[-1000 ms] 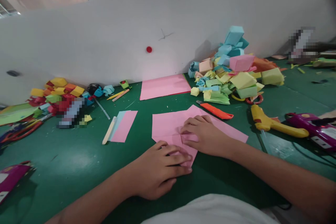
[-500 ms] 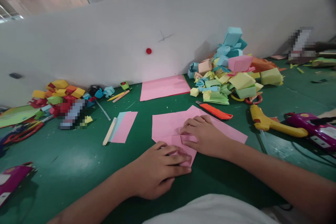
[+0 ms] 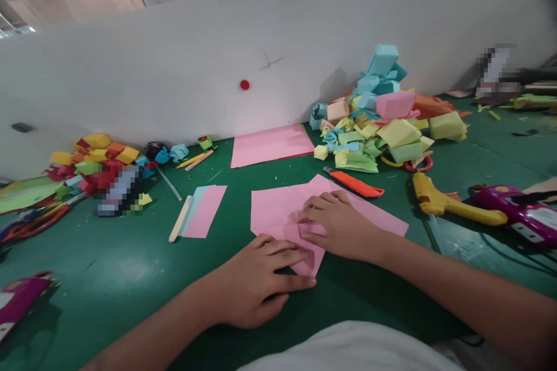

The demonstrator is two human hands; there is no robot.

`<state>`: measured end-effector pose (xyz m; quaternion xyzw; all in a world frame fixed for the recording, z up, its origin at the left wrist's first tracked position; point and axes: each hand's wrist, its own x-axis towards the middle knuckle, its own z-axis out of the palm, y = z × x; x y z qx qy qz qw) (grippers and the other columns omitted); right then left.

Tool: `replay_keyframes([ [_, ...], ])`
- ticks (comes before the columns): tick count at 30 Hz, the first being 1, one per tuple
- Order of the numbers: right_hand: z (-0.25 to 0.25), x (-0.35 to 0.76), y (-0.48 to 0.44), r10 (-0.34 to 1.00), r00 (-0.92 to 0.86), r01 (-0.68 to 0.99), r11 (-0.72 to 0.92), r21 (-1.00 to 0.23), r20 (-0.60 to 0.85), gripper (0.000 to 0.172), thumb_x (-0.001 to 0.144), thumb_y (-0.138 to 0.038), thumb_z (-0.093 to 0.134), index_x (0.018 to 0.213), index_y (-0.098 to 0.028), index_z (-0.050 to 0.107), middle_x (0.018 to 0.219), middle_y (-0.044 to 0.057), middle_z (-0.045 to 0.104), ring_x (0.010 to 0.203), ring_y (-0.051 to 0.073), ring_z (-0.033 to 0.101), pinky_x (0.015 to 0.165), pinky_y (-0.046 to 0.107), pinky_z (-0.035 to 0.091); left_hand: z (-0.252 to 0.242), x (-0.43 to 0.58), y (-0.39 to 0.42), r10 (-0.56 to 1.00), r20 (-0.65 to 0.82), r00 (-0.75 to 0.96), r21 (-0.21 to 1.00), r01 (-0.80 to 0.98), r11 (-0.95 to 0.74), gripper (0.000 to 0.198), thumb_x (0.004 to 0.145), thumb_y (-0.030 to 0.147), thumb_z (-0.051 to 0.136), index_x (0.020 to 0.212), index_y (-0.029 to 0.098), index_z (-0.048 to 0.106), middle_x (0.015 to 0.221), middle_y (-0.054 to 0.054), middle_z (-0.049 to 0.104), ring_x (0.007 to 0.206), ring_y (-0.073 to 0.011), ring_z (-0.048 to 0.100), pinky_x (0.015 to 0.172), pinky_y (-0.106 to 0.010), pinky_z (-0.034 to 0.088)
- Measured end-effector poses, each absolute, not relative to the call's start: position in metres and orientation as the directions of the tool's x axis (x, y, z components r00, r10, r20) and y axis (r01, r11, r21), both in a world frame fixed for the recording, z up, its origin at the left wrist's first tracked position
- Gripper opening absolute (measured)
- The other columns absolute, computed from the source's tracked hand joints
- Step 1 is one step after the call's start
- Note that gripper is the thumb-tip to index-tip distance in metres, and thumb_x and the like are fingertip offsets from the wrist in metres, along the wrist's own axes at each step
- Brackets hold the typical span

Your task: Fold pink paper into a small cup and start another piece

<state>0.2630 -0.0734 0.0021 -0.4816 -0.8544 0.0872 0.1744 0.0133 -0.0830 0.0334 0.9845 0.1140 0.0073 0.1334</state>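
Note:
A creased pink sheet of paper (image 3: 274, 206) lies on the green table in front of me. My left hand (image 3: 265, 281) rests on its lower flap, fingers stretched out and apart, the index fingertip at the flap's near edge. My right hand (image 3: 337, 223) lies flat over the middle of the sheet, fingertips near a fold, the palm covering part of the paper. Just beyond the sheet is an orange box cutter (image 3: 357, 183). To the left are strips of pink and blue paper (image 3: 204, 211) beside a wooden stick (image 3: 180, 219).
A stack of pink paper (image 3: 272, 146) lies against the white partition (image 3: 174, 69). Folded paper boxes (image 3: 395, 136) are heaped at the back right, with more coloured pieces (image 3: 98, 156) at the left. A yellow glue gun (image 3: 452, 203) and a purple device (image 3: 517, 214) lie on the right.
My left middle and ring fingers have drawn back slightly on the lower flap. My right hand stays where it was on the sheet. The view has shifted very slightly.

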Motion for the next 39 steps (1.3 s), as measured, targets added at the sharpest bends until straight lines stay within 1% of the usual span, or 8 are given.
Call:
replay_keyframes([
  [8,0.004,0.264,-0.073,0.84,-0.495,0.779,0.542,-0.315,0.222,0.026,0.093,-0.043,0.059,0.113,-0.029,0.07,0.114,0.005,0.068,0.107,0.028,0.056,0.096,0.05,0.031,0.034,0.013,-0.084,0.229,-0.013,0.973,0.281,0.223,-0.933,0.05,0.092,0.022,0.055,0.14,0.031,0.053,0.143,-0.006,0.057,0.135,-0.0278,0.046,0.11,-0.047,0.032],
  [12,0.018,0.275,-0.077,0.724,-0.651,0.662,0.688,-0.297,0.228,0.04,0.092,-0.05,0.06,0.125,-0.029,0.067,0.129,0.009,0.063,0.117,0.032,0.052,0.102,0.054,0.028,0.032,0.013,-0.084,0.246,-0.018,0.969,0.281,0.242,-0.929,0.051,0.09,0.022,0.057,0.14,0.033,0.054,0.136,-0.004,0.061,0.129,-0.0277,0.05,0.109,-0.046,0.032],
  [15,0.032,0.284,-0.081,0.579,-0.79,0.509,0.803,-0.309,0.203,0.027,0.092,-0.046,0.062,0.113,-0.034,0.074,0.136,0.004,0.06,0.121,0.03,0.05,0.107,0.052,0.027,0.032,0.012,-0.083,0.248,-0.03,0.968,0.299,0.245,-0.922,0.05,0.091,0.023,0.056,0.139,0.033,0.054,0.136,-0.003,0.061,0.129,-0.0274,0.05,0.111,-0.046,0.031],
  [18,0.041,0.29,-0.084,0.528,-0.83,0.45,0.824,-0.344,0.181,0.021,0.092,-0.044,0.063,0.104,-0.038,0.078,0.138,0.0,0.06,0.125,0.029,0.048,0.107,0.051,0.028,0.033,0.012,-0.082,0.234,-0.019,0.972,0.313,0.228,-0.922,0.049,0.093,0.024,0.054,0.14,0.033,0.053,0.139,-0.004,0.06,0.132,-0.0275,0.047,0.112,-0.046,0.03],
  [23,0.042,0.288,-0.088,0.502,-0.85,0.419,0.828,-0.372,0.16,0.019,0.09,-0.041,0.066,0.104,-0.04,0.079,0.147,-0.002,0.055,0.132,0.033,0.043,0.109,0.054,0.029,0.034,0.012,-0.082,0.241,-0.016,0.971,0.313,0.233,-0.921,0.046,0.093,0.025,0.055,0.138,0.032,0.056,0.136,-0.005,0.061,0.134,-0.0278,0.047,0.113,-0.046,0.029],
  [29,0.038,0.286,-0.09,0.522,-0.848,0.458,0.809,-0.368,0.093,0.02,0.087,-0.033,0.069,0.1,-0.043,0.08,0.158,-0.01,0.04,0.146,0.036,0.031,0.116,0.06,0.021,0.033,0.012,-0.083,0.246,-0.039,0.968,0.296,0.247,-0.923,0.047,0.092,0.026,0.056,0.138,0.033,0.056,0.134,-0.006,0.062,0.127,-0.0289,0.052,0.11,-0.048,0.031],
  [35,0.034,0.29,-0.084,0.569,-0.822,0.524,0.77,-0.363,0.022,0.015,0.087,-0.035,0.069,0.094,-0.042,0.081,0.158,-0.011,0.041,0.149,0.038,0.022,0.115,0.065,0.02,0.034,0.013,-0.084,0.249,-0.03,0.968,0.303,0.247,-0.921,0.05,0.093,0.023,0.055,0.141,0.033,0.054,0.136,-0.006,0.061,0.129,-0.0289,0.051,0.11,-0.048,0.031],
  [39,0.034,0.299,-0.077,0.618,-0.785,0.565,0.737,-0.371,0.033,0.013,0.088,-0.038,0.069,0.089,-0.044,0.081,0.158,-0.013,0.04,0.15,0.041,0.02,0.115,0.073,0.016,0.034,0.013,-0.084,0.245,-0.02,0.969,0.309,0.238,-0.921,0.05,0.091,0.023,0.056,0.14,0.033,0.054,0.139,-0.005,0.061,0.131,-0.0287,0.05,0.11,-0.048,0.032],
])
